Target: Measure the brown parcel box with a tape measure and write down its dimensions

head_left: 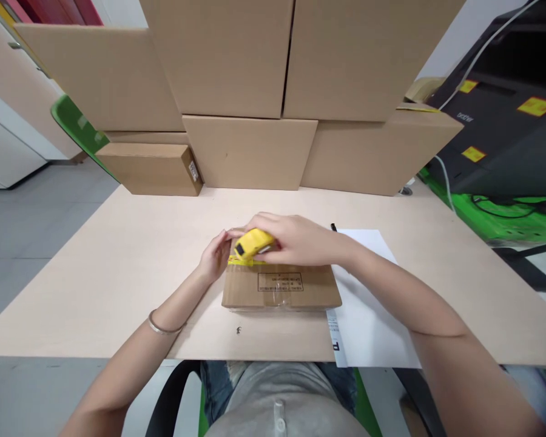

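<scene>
A small brown cardboard box [246,290] lies on the table in front of me, with a printed frame and clear tape on its upper face. My right hand [295,240] is closed around a yellow tape measure [255,243] above the box's left part. A short length of yellow measuring blade [240,261] shows along the box near its left end. Curled against that left end, my left hand [216,258] grips the box beside the blade. Its fingertips are partly hidden, and whether they also pinch the blade's end is unclear.
Under my right forearm lies white paper [373,315], with a printed strip along its left edge. Large cardboard boxes [250,152] stand along the table's back, a smaller closed carton [150,170] at left. A black printer [505,133] sits on green at right.
</scene>
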A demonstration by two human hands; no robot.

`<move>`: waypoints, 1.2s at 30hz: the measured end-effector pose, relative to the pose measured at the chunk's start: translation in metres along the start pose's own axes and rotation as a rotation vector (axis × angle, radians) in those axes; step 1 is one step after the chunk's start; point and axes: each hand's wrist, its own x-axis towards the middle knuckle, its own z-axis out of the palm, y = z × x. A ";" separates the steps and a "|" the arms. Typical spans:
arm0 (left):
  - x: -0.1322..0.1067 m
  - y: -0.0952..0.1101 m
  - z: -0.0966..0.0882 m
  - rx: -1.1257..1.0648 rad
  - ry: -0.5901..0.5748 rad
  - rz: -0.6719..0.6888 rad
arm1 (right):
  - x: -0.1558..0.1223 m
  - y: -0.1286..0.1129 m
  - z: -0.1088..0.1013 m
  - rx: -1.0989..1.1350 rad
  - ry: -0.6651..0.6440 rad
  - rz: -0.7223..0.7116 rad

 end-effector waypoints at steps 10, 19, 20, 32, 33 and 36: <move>-0.107 0.073 0.064 0.879 -0.517 0.359 | -0.088 -0.002 -0.022 0.292 -0.226 0.088; -0.115 0.028 0.074 1.266 -0.607 0.598 | -0.085 0.021 -0.005 0.332 -0.244 0.070; -0.114 0.026 0.072 1.296 -0.620 0.635 | -0.084 0.024 -0.005 0.335 -0.242 0.064; -0.114 0.010 0.079 1.631 -0.605 0.908 | -0.036 0.091 -0.052 0.343 -0.149 0.139; -0.114 0.010 0.078 1.632 -0.606 0.913 | -0.031 0.096 -0.056 0.346 -0.134 0.163; -0.114 0.009 0.078 1.632 -0.605 0.924 | -0.023 0.107 -0.065 0.346 -0.105 0.227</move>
